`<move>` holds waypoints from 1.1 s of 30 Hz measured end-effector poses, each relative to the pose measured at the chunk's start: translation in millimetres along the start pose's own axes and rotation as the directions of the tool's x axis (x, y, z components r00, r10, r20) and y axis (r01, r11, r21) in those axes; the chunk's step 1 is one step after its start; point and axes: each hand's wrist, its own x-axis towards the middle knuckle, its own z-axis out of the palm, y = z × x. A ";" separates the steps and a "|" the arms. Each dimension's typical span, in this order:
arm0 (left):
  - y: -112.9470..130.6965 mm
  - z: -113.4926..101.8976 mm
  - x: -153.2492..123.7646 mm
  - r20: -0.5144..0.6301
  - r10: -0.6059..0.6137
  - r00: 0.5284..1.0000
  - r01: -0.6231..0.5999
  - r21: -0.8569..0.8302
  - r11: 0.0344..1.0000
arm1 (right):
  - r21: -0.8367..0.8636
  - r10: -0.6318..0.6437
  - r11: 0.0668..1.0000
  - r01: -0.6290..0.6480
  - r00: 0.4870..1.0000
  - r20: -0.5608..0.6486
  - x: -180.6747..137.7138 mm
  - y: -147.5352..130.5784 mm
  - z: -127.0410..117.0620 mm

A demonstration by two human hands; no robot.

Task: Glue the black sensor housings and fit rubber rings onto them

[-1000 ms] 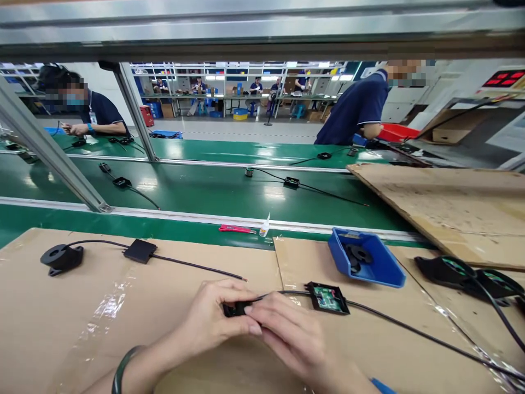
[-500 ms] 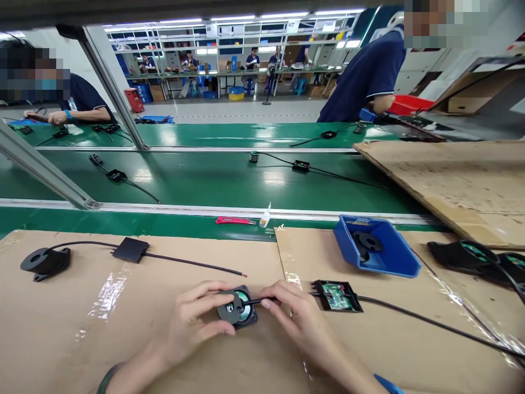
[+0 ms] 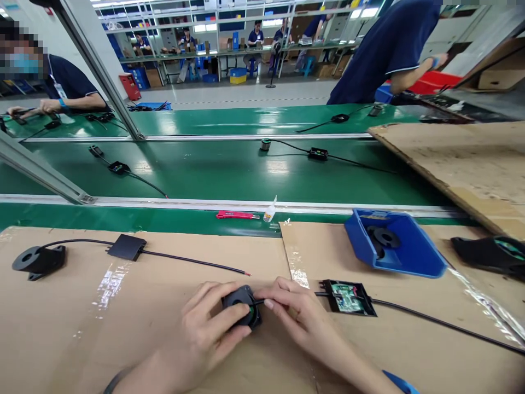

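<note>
My left hand (image 3: pixel 211 323) grips a black round housing (image 3: pixel 238 296) on a square flanged base, thumb and fingers pressing around its cover. A sliver of green shows under the cover's edge; the rest of the inside is hidden. My right hand (image 3: pixel 293 306) pinches the black cable (image 3: pixel 259 301) close to where it enters the housing. That cable runs right to an uncovered black box (image 3: pixel 349 298) with a green circuit board inside, and a further cable leaves its far side. Left of my hands lies another round housing (image 3: pixel 39 260), wired to a lidded black box (image 3: pixel 127 247).
Right of centre stands a blue bin (image 3: pixel 404 262) holding black ring-shaped parts. A red utility knife (image 3: pixel 237 215) and a small glue bottle (image 3: pixel 269 212) lie beyond the cardboard (image 3: pixel 164 334). Wired assemblies sit on the green belt (image 3: pixel 197 175). Co-workers stand at both far sides.
The round cover has shifted right and now hides most of the green inside the housing. My left fingers have moved onto its top. The view has tilted slightly down.
</note>
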 end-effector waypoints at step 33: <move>3.4 21.2 4.4 -0.155 0.103 0.982 -0.077 0.166 0.983 | 0.005 -0.048 0.999 0.051 0.969 -0.241 -4.8 1.2 0.2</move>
